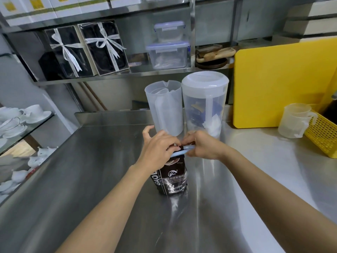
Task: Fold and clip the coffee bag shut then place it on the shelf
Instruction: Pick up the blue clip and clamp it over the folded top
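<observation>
A dark brown coffee bag (172, 178) with white lettering stands upright on the steel counter (94, 172). Its top is folded over. A light blue bag clip (182, 151) lies across the fold, its two arms spread apart toward the right end. My left hand (158, 149) pinches the bag's folded top and the clip's left end. My right hand (204, 146) grips the clip's right end. The steel shelf (138, 73) runs along the wall above the counter's far edge.
Two tall translucent pitchers (166, 108) (204, 101) stand just behind the bag. A yellow cutting board (280, 83) leans at the right, with measuring cups (295, 121) and a yellow basket (324, 136). Gift boxes (85, 50) and plastic containers (168, 54) fill the shelf. White cups (23, 115) sit left.
</observation>
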### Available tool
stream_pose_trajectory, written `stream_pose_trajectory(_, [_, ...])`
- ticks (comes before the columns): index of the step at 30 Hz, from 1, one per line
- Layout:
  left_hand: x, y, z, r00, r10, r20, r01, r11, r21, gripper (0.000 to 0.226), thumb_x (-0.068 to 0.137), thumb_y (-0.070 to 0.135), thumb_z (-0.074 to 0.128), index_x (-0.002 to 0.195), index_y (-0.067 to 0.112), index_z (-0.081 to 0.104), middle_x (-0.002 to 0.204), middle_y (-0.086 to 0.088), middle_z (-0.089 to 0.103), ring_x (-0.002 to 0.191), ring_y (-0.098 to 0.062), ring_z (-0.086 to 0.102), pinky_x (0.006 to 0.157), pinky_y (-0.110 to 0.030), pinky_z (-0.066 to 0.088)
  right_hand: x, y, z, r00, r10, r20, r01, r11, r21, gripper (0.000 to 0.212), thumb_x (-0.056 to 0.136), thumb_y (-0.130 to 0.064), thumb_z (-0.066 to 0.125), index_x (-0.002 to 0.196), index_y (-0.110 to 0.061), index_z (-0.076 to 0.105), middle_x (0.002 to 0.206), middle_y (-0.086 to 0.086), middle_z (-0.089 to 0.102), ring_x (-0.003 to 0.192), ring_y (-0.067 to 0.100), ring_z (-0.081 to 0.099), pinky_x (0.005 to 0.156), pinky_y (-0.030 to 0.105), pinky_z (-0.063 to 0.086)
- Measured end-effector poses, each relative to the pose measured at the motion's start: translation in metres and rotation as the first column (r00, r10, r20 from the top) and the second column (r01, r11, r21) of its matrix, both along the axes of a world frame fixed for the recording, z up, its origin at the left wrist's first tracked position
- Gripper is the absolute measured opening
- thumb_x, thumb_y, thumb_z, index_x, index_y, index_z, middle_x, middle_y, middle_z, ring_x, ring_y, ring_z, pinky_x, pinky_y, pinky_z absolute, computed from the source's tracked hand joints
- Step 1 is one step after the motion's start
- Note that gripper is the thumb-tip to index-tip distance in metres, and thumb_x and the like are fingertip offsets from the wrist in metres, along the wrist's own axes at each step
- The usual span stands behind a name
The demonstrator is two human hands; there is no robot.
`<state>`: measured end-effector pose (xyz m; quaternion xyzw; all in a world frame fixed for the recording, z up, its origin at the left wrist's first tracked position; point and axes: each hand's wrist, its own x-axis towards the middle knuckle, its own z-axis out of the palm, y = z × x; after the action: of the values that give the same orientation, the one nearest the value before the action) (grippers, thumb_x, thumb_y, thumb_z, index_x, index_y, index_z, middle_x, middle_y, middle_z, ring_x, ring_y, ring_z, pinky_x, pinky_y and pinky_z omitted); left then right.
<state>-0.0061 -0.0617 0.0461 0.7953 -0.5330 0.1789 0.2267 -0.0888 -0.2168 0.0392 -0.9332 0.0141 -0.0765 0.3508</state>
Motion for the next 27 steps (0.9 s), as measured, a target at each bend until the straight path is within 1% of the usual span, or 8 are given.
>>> stream_pose_trajectory(2, [0.0, 0.001, 0.0, 1.0, 0.01, -0.007, -0.01, 1.0, -0.014, 0.008, 0.082, 0.025, 0.06, 0.083, 0.023, 0.068, 0.078, 0.007, 0.068, 0.092, -0.01, 0.055, 0.102, -0.031, -0.002, 0.001, -0.005, 0.002, 1.0, -0.006, 0.0, 0.006, 0.997, 0.076, 0.044, 0.066, -0.002, 0.072, 0.106, -0.02, 0.065, 0.087, -0.002, 0.063, 0.075, 0.003, 0.056, 0.068, 0.012, 0.041])
stream_pose_trajectory(5, [-0.001, 0.0, -0.001, 1.0, 0.011, -0.011, -0.012, 0.999, -0.032, 0.008, 0.082, 0.025, 0.06, 0.082, 0.023, 0.068, 0.076, 0.008, 0.067, 0.091, -0.01, 0.054, 0.102, -0.03, -0.002, 0.0, -0.008, 0.003, 0.998, -0.052, 0.017, 0.048, 0.978, 0.201, 0.056, 0.063, -0.006, 0.078, 0.113, -0.02, 0.057, 0.088, 0.003, 0.069, 0.08, 0.013, 0.063, 0.075, 0.021, 0.048])
stream_pose_trajectory(9, [-0.006, -0.007, -0.004, 0.999, -0.019, -0.027, 0.018, 0.998, -0.059, 0.008, 0.08, 0.021, 0.062, 0.078, 0.021, 0.069, 0.075, 0.006, 0.069, 0.089, -0.01, 0.053, 0.1, -0.021, -0.006, 0.003, 0.005, -0.001, 0.999, -0.008, 0.034, -0.002, 0.963, 0.268, 0.051, 0.063, -0.001, 0.076, 0.108, -0.014, 0.056, 0.082, -0.003, 0.068, 0.072, -0.001, 0.061, 0.067, 0.01, 0.045])
stream_pose_trajectory(14, [-0.008, -0.014, -0.01, 0.998, -0.021, -0.062, 0.013, 0.993, -0.121, 0.009, 0.075, 0.011, 0.063, 0.072, 0.014, 0.07, 0.07, 0.002, 0.07, 0.084, -0.004, 0.046, 0.098, -0.022, 0.001, 0.008, 0.012, -0.004, 0.998, 0.015, 0.056, -0.035, 0.925, 0.379, 0.045, 0.064, 0.005, 0.071, 0.103, -0.013, 0.055, 0.081, 0.005, 0.068, 0.077, 0.019, 0.065, 0.076, 0.034, 0.055])
stream_pose_trajectory(17, [-0.01, -0.014, -0.012, 0.999, -0.018, -0.045, 0.012, 0.992, -0.122, 0.009, 0.076, 0.013, 0.062, 0.072, 0.015, 0.07, 0.068, 0.003, 0.07, 0.083, -0.004, 0.045, 0.098, -0.024, 0.002, 0.007, 0.011, -0.006, 0.999, 0.009, 0.053, -0.03, 0.909, 0.416, 0.044, 0.063, 0.009, 0.071, 0.096, -0.016, 0.056, 0.075, 0.003, 0.067, 0.071, 0.017, 0.064, 0.071, 0.028, 0.055])
stream_pose_trajectory(19, [-0.012, -0.013, -0.01, 0.999, 0.0, -0.042, -0.005, 0.994, -0.106, 0.006, 0.077, 0.018, 0.063, 0.076, 0.018, 0.069, 0.07, 0.007, 0.069, 0.085, -0.004, 0.046, 0.1, -0.025, 0.001, 0.007, 0.01, -0.005, 0.999, 0.02, 0.05, -0.039, 0.909, 0.416, 0.043, 0.062, 0.01, 0.071, 0.088, -0.022, 0.058, 0.075, -0.001, 0.067, 0.073, 0.017, 0.066, 0.07, 0.025, 0.056])
stream_pose_trajectory(23, [-0.009, 0.009, -0.012, 0.995, 0.092, -0.029, -0.093, 0.994, -0.06, 0.014, 0.077, 0.032, 0.065, 0.089, 0.026, 0.065, 0.084, 0.02, 0.056, 0.096, -0.001, 0.042, 0.102, -0.032, -0.002, 0.009, 0.007, -0.004, 1.0, -0.005, 0.031, -0.006, 0.943, 0.331, 0.042, 0.063, 0.003, 0.074, 0.081, -0.03, 0.056, 0.08, -0.006, 0.068, 0.081, 0.02, 0.067, 0.076, 0.036, 0.055])
stream_pose_trajectory(27, [0.007, 0.039, -0.013, 0.962, 0.219, -0.163, -0.222, 0.975, -0.002, 0.007, 0.078, 0.036, 0.064, 0.078, 0.029, 0.065, 0.084, 0.019, 0.053, 0.097, -0.001, 0.044, 0.102, -0.032, -0.003, 0.012, 0.006, -0.004, 1.0, -0.026, 0.0, 0.025, 0.945, 0.327, 0.041, 0.064, -0.001, 0.075, 0.075, -0.033, 0.054, 0.079, -0.01, 0.067, 0.058, 0.002, 0.061, 0.067, 0.028, 0.052])
